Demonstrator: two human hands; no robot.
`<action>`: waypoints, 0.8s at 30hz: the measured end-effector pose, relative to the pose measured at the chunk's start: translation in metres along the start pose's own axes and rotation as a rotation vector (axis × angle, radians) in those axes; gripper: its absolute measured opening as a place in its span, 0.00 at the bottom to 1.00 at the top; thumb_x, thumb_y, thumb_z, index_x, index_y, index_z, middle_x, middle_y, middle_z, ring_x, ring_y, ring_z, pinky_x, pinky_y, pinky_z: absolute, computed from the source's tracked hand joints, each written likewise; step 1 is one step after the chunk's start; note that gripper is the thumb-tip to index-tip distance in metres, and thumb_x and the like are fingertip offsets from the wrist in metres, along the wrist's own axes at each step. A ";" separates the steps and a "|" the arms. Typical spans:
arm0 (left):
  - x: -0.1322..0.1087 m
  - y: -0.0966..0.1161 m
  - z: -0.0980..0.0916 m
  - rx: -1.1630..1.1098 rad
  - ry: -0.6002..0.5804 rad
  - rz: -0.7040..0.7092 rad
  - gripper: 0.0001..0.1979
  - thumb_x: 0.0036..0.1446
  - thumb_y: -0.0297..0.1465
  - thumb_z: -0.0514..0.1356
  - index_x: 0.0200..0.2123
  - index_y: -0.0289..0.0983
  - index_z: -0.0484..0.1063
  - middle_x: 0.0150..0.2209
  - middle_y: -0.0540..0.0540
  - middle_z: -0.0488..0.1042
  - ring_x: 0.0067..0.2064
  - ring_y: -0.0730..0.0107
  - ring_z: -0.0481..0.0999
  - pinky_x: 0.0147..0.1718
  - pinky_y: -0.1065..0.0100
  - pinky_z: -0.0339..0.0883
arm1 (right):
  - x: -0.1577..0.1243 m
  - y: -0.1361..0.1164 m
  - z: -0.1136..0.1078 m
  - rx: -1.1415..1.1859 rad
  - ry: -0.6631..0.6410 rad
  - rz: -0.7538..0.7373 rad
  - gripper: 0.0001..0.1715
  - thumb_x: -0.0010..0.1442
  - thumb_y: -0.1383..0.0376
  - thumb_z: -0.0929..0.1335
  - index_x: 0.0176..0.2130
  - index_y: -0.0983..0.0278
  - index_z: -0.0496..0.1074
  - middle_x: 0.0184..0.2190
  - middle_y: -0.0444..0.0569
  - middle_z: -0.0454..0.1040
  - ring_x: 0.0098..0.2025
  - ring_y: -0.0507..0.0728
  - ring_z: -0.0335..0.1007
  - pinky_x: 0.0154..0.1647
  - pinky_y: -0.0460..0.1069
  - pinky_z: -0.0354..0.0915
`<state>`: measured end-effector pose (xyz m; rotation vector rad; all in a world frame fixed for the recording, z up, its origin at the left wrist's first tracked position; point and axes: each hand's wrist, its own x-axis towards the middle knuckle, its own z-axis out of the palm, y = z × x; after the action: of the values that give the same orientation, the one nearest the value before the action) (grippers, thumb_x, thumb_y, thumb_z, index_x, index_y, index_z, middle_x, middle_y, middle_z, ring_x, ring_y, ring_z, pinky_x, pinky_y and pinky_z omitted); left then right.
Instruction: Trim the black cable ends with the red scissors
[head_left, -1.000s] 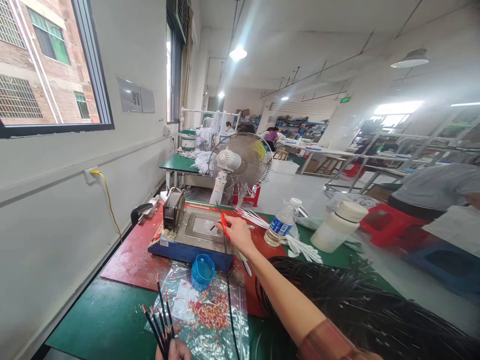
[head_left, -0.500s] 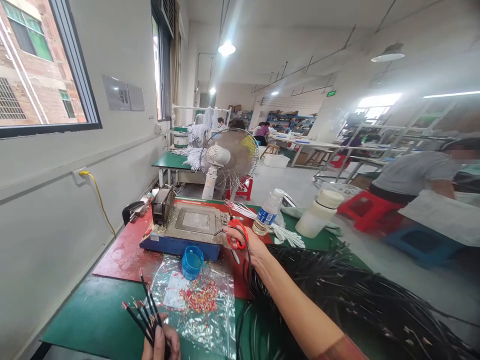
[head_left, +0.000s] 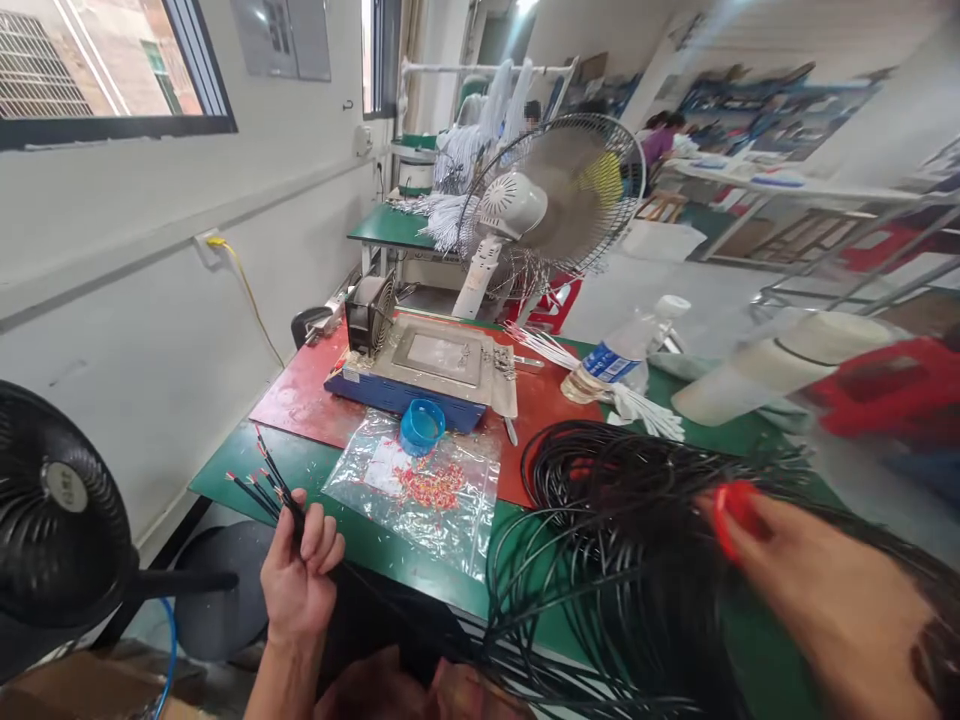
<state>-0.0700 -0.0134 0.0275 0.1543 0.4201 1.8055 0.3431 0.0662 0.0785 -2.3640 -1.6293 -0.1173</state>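
My left hand [head_left: 304,560] is closed around several black cables [head_left: 262,490], whose stripped ends with red wires point up and left. On the right, my right hand [head_left: 810,570] reaches over a large heap of black cables [head_left: 600,520]. The red handles of a pair of scissors [head_left: 731,515] loop around its fingers. Motion blurs this hand, and its fingertips and the blades cannot be made out. Between the hands, a clear plastic bag [head_left: 465,535] lies flat with many small red and yellow bits [head_left: 431,485] on it.
A blue round container [head_left: 422,428] stands before a blue-sided machine [head_left: 405,390] with a small black fan [head_left: 369,315]. Behind are a bottle [head_left: 604,365], a pale flask [head_left: 780,365] and a large fan [head_left: 540,200]. Another black fan [head_left: 60,500] stands at left.
My right hand has moved from beside the machine to the right, over the cable heap, with the scissors. My left hand still holds its cables. The view has turned down and tilted.
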 end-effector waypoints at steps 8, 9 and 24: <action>-0.013 0.017 0.004 -0.153 -0.058 -0.072 0.05 0.60 0.27 0.51 0.38 0.37 0.65 0.16 0.56 0.62 0.16 0.78 0.60 0.12 0.75 0.48 | -0.125 -0.149 0.047 0.896 -1.140 -0.484 0.09 0.53 0.65 0.64 0.27 0.65 0.73 0.23 0.45 0.74 0.24 0.52 0.70 0.25 0.43 0.60; -0.016 0.019 0.003 -0.152 -0.055 -0.073 0.04 0.60 0.27 0.51 0.38 0.37 0.65 0.16 0.56 0.61 0.16 0.78 0.59 0.12 0.75 0.48 | -0.127 -0.161 0.051 0.852 -1.138 -0.528 0.09 0.51 0.68 0.63 0.27 0.65 0.73 0.22 0.44 0.74 0.24 0.52 0.70 0.26 0.43 0.60; -0.051 0.036 -0.015 -0.163 -0.026 -0.138 0.02 0.57 0.26 0.55 0.35 0.37 0.65 0.16 0.59 0.43 0.16 0.78 0.50 0.13 0.74 0.42 | -0.114 -0.231 0.050 0.442 -0.872 -0.842 0.08 0.51 0.64 0.69 0.23 0.63 0.72 0.18 0.42 0.71 0.22 0.51 0.65 0.24 0.44 0.51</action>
<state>-0.0928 -0.0732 0.0322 0.0339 0.2576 1.6920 0.0830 0.0536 0.0456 -1.2943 -2.5623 1.1168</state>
